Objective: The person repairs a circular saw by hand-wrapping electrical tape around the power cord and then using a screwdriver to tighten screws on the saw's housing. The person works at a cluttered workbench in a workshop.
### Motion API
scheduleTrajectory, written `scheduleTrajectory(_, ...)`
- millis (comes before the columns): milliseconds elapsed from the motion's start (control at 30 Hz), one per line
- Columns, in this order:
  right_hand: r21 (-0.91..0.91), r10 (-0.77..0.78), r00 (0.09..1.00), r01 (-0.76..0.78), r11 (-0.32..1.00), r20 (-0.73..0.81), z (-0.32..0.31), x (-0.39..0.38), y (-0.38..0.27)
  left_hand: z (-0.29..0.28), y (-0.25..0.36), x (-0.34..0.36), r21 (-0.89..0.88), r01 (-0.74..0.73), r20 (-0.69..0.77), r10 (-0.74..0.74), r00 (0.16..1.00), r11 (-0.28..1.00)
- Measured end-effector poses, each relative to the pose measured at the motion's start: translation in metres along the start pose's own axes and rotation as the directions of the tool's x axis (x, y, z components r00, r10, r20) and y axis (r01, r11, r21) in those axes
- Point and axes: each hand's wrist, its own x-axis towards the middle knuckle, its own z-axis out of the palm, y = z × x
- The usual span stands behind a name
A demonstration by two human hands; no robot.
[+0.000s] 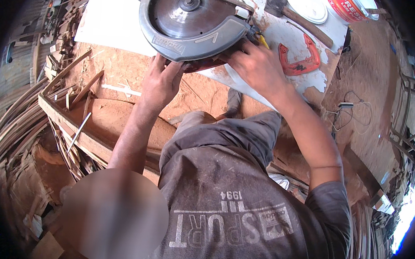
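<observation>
A circular saw (pixel 200 42) lies on its side at the top of the view, its round steel blade (pixel 173 17) and centre bolt facing up. A grey guard curves along the blade's near edge. My left hand (pixel 162 80) grips the saw at the guard's lower left, with fingertips partly hidden under it. At the saw's right end my right hand (pixel 260 66) is closed round its body, close to a small yellow part; some of its fingers are hidden. Just right of that hand rests a red C-shaped clamp (pixel 299 58).
The white-topped table (pixel 110 19) also bears a dark-headed hammer (pixel 311 29) with a wooden handle, a white lid (pixel 308 6) and a red-and-white bucket (pixel 349 9). Wood strips (pixel 17 124) pile up at left by a wooden frame (pixel 71 122). A cable (pixel 349 106) lies at right.
</observation>
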Motion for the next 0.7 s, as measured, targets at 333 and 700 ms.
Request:
scheduleTrajectory(333, 0.023, -0.059, 0.995, 0.061, 0.998, -0.076, -0.002, 0.002, 0.001, -0.002, 0.009, 0.005, -0.039, 0.014, -0.032, -0.015, 0.999, 0.999)
scheduleTrajectory(700, 0.010, 0.003, 0.999, -0.003, 1.000, -0.037, 0.011, -0.005, 0.005, -0.014, 0.006, 0.015, -0.120, 0.196, 0.088, -0.186, 0.979, 0.973)
